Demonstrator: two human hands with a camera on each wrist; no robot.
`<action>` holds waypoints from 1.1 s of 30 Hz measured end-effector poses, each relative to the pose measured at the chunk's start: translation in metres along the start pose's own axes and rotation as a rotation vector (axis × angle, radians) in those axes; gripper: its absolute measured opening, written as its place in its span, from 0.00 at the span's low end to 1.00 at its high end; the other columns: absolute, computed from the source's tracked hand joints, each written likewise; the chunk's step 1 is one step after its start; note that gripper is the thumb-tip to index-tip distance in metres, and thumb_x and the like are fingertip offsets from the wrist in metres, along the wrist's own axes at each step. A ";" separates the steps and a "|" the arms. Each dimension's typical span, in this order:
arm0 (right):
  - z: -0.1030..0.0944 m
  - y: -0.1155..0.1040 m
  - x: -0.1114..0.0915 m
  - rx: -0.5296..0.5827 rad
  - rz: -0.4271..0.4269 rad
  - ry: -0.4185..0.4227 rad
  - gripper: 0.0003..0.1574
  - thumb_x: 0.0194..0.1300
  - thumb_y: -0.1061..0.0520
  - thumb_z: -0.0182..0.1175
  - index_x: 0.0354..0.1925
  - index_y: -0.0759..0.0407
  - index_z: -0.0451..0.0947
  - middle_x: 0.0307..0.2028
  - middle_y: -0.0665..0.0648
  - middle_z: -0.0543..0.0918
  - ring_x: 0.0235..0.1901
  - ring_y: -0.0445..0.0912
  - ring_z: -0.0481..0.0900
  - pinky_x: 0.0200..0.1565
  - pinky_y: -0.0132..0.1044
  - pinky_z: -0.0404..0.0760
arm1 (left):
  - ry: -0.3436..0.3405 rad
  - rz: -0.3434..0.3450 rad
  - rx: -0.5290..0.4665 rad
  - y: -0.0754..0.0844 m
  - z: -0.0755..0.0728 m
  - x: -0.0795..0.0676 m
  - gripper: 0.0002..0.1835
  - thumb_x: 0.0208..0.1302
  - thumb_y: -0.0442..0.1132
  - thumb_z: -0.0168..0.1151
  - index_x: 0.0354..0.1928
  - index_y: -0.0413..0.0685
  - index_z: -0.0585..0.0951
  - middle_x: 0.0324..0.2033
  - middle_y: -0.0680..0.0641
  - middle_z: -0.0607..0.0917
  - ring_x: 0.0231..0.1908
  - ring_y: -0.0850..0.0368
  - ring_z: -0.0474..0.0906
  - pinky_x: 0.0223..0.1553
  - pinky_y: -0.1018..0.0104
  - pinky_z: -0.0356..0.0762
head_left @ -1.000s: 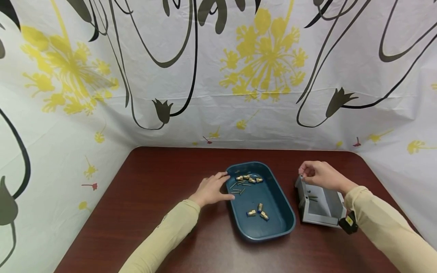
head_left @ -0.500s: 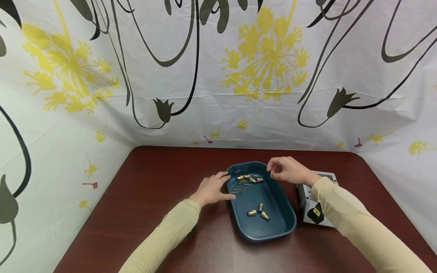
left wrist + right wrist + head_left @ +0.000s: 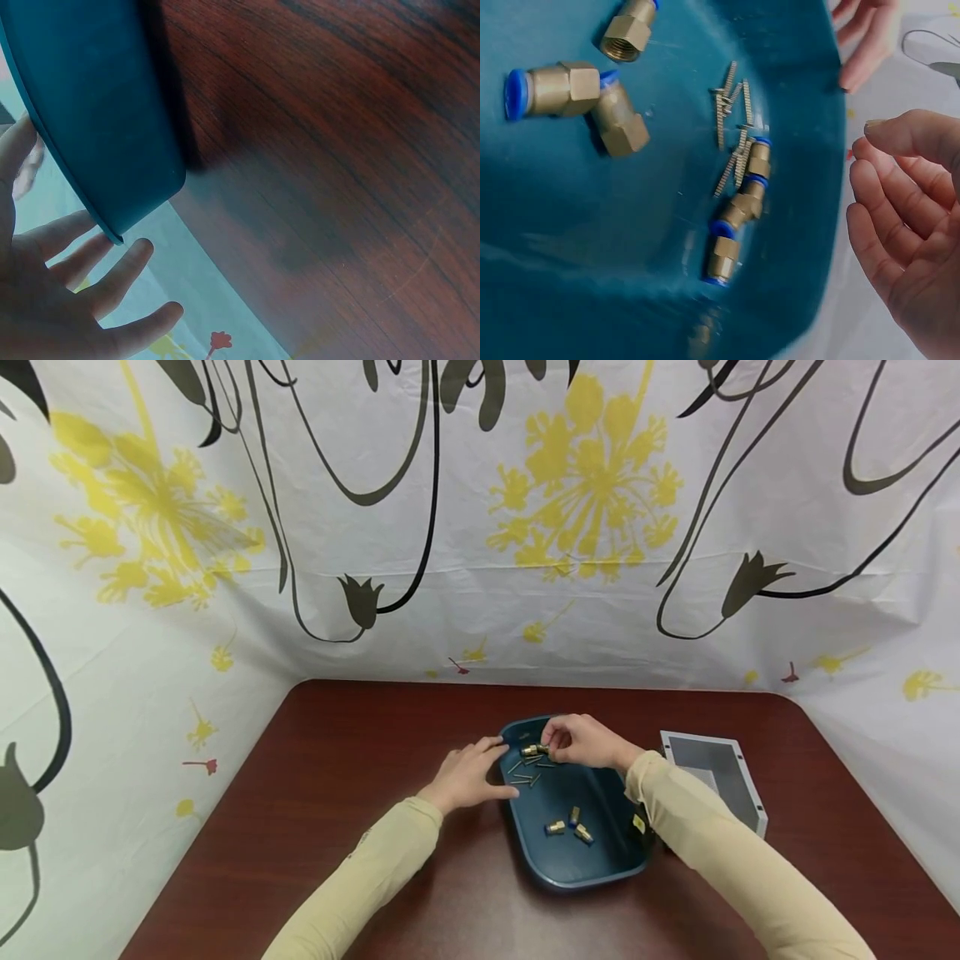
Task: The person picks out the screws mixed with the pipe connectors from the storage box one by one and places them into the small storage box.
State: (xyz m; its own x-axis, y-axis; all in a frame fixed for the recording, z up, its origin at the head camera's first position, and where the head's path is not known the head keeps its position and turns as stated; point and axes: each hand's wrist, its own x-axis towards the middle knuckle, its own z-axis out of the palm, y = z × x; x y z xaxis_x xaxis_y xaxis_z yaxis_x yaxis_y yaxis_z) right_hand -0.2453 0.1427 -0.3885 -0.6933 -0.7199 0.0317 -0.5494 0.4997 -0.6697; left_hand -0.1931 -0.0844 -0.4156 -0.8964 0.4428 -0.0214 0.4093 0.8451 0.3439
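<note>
A blue tray [image 3: 558, 795] holds brass push-in fittings [image 3: 555, 828] with blue ends and several thin screws [image 3: 522, 777]. My left hand [image 3: 461, 779] rests at the tray's left rim, fingers spread and mostly straight, thumb over the edge. Over the far end, my right hand [image 3: 588, 742] reaches down close above the far group of fittings, partly covering it. In the right wrist view, that hand [image 3: 915, 232] has loosely bent fingers, thumb near the index fingertip, and nothing shows between them. Screws [image 3: 720, 120] lie beside a row of fittings [image 3: 744, 208] there.
A grey compartment box [image 3: 748, 781] stands right of the tray, partly hidden by the right sleeve [image 3: 720, 843]. Both sit on a dark red-brown wooden table [image 3: 375, 735]. A patterned white cloth [image 3: 450, 568] hangs behind the table.
My right hand has moved left from above the grey box, across the tray's right rim, to the far fittings. My left hand has stayed at the left rim.
</note>
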 end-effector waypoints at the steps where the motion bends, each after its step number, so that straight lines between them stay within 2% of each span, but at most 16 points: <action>1: 0.002 0.001 0.001 0.010 0.013 -0.006 0.07 0.55 0.67 0.56 0.34 0.60 0.74 0.29 0.55 0.77 0.29 0.42 0.75 0.32 0.34 0.74 | 0.001 0.000 -0.001 0.000 0.000 0.000 0.40 0.49 0.62 0.59 0.62 0.50 0.66 0.61 0.50 0.63 0.54 0.51 0.64 0.52 0.50 0.59; 4: 0.008 0.003 0.005 0.038 0.045 -0.020 0.07 0.55 0.68 0.56 0.35 0.64 0.74 0.30 0.58 0.78 0.30 0.43 0.75 0.32 0.35 0.74 | 0.002 0.001 -0.004 0.000 0.001 0.001 0.40 0.49 0.62 0.59 0.62 0.49 0.66 0.61 0.49 0.62 0.54 0.51 0.64 0.52 0.50 0.59; 9: 0.018 0.012 0.009 0.037 0.068 -0.013 0.08 0.54 0.69 0.56 0.36 0.67 0.74 0.29 0.57 0.77 0.29 0.43 0.75 0.33 0.36 0.74 | 0.002 0.003 -0.004 0.000 0.001 0.001 0.40 0.49 0.62 0.59 0.61 0.49 0.66 0.61 0.49 0.62 0.54 0.51 0.64 0.52 0.50 0.59; 18: 0.038 0.026 0.014 -0.027 0.087 -0.016 0.09 0.52 0.69 0.56 0.35 0.65 0.75 0.28 0.53 0.77 0.28 0.41 0.74 0.31 0.35 0.73 | 0.002 0.007 -0.010 -0.001 0.001 0.000 0.40 0.50 0.62 0.58 0.62 0.49 0.65 0.61 0.49 0.62 0.55 0.51 0.63 0.52 0.50 0.59; 33: 0.054 0.032 0.019 -0.089 0.151 -0.009 0.10 0.48 0.69 0.60 0.31 0.60 0.75 0.26 0.50 0.75 0.27 0.41 0.72 0.31 0.35 0.72 | -0.003 0.015 -0.009 -0.001 0.000 -0.002 0.41 0.50 0.64 0.56 0.62 0.50 0.65 0.61 0.50 0.62 0.55 0.52 0.63 0.51 0.52 0.60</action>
State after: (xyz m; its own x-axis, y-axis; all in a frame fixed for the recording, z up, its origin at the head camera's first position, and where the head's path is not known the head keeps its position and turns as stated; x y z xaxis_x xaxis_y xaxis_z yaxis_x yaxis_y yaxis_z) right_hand -0.2510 0.1187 -0.4494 -0.7669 -0.6379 -0.0711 -0.4792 0.6428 -0.5976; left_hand -0.1920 -0.0856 -0.4155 -0.8895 0.4565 -0.0194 0.4212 0.8357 0.3524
